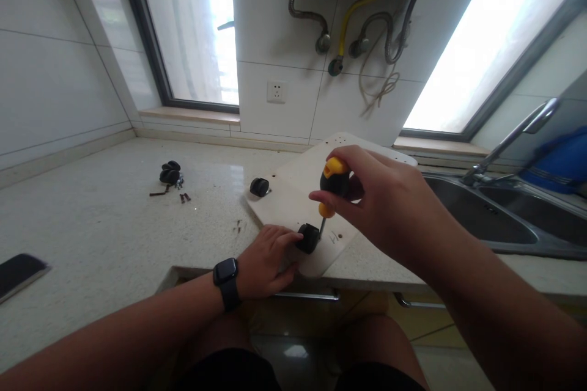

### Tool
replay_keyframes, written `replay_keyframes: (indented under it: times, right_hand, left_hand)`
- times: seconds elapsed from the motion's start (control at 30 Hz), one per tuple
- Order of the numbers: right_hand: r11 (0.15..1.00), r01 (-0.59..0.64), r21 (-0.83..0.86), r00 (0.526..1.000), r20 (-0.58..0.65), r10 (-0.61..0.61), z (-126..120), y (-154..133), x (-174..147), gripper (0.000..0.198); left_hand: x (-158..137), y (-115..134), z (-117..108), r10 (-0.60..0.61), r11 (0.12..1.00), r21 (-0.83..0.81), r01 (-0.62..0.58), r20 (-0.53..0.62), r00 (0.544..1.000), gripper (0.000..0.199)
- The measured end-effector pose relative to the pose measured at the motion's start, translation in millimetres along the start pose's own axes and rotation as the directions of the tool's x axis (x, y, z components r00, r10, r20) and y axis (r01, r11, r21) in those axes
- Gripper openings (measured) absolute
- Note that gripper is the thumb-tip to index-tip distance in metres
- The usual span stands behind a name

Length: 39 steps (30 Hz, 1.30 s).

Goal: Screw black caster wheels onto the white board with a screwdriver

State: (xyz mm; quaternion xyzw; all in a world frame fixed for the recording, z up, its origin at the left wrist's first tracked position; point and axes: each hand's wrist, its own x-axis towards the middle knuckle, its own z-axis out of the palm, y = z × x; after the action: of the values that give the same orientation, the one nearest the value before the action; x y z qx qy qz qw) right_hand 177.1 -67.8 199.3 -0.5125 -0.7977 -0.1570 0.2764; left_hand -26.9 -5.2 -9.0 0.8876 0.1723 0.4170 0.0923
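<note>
My right hand point(380, 189) is closed around the handle of a yellow-and-black screwdriver point(334, 178). The shaft points down, its tip beside a black caster wheel point(308, 238) on a white board point(302, 192); the exact contact point is too small to see. My left hand point(270, 256), with a black watch above it, grips that caster from the left, index finger on it and thumb lower near the board's edge. A second caster wheel point(259, 187) sits on the board's left corner. The letter H is marked near the board's front corner, by a small hole.
Spare caster wheels point(169, 173) lie on the counter point(114, 220) to the left, with several screws point(184, 198) beside them. A dark flat object point(21, 275) is at the far left. On the right is a double sink point(477, 211) with a faucet point(513, 137). Hoses hang on the wall.
</note>
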Motion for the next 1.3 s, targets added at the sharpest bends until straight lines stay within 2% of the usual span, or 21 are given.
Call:
replay_keyframes:
  times: [0.23,0.33,0.43,0.57,0.67,0.73,0.8,0.9,0.97,1.03,1.13,1.3]
  right_hand:
    - [0.970,0.005,0.243,0.987,0.156,-0.044,-6.8,16.9,1.2,0.064]
    - [0.970,0.014,0.242,0.990,0.135,-0.048,-9.0,19.7,4.1,0.050]
    - [0.988,0.015,0.153,0.998,0.051,-0.023,-6.4,15.2,6.7,0.032]
    - [0.997,-0.034,-0.063,0.995,-0.099,0.028,1.6,7.0,8.7,0.035]
    - [0.987,-0.059,-0.147,0.994,-0.098,0.045,3.7,7.6,10.9,0.036]
    - [0.994,-0.051,-0.095,0.998,-0.033,0.048,1.8,12.5,12.6,0.038]
    - [0.998,-0.046,0.052,0.996,0.075,0.042,-1.9,19.4,13.8,0.047]
    - [0.956,-0.047,0.291,0.972,0.232,-0.022,-7.9,27.1,14.3,0.060]
    - [0.936,-0.028,0.351,0.964,0.258,-0.068,-10.0,27.6,13.8,0.061]
    - [0.945,-0.003,0.328,0.973,0.220,-0.073,-9.7,24.8,12.9,0.056]
    - [0.968,-0.016,0.249,0.995,0.100,-0.009,-5.2,19.2,10.8,0.040]
    - [0.996,-0.084,0.041,0.993,-0.085,0.088,2.5,18.3,8.0,0.041]
  left_hand:
    - [-1.0,-1.9,0.1,0.012,1.000,0.003,-0.012,-0.012,1.000,0.063]
    - [-1.3,-1.9,0.2,0.018,1.000,0.011,-0.018,-0.016,1.000,0.063]
    - [-1.5,-2.4,0.3,0.015,1.000,0.012,-0.014,-0.026,1.000,0.062]
    - [-2.0,-3.3,0.7,0.017,1.000,0.004,-0.016,-0.019,1.000,0.063]
    - [-1.7,-2.8,0.5,0.014,1.000,0.006,-0.014,-0.014,1.000,0.063]
    - [-1.4,-2.1,0.2,0.015,1.000,0.008,-0.015,-0.020,1.000,0.064]
    - [-1.0,-1.5,-0.1,0.017,1.000,0.009,-0.017,-0.027,0.999,0.064]
    - [-0.7,-1.5,-0.2,0.023,1.000,0.017,-0.022,-0.026,0.999,0.063]
    - [-0.5,-1.9,0.0,0.028,0.999,0.017,-0.027,-0.024,0.999,0.063]
    - [-0.4,-2.2,0.3,0.031,0.999,0.013,-0.030,-0.022,0.999,0.062]
    - [-0.2,-2.1,0.5,0.032,0.999,0.015,-0.031,-0.024,0.999,0.063]
    - [-0.6,-1.5,-0.4,0.032,0.999,0.022,-0.032,-0.019,0.999,0.064]
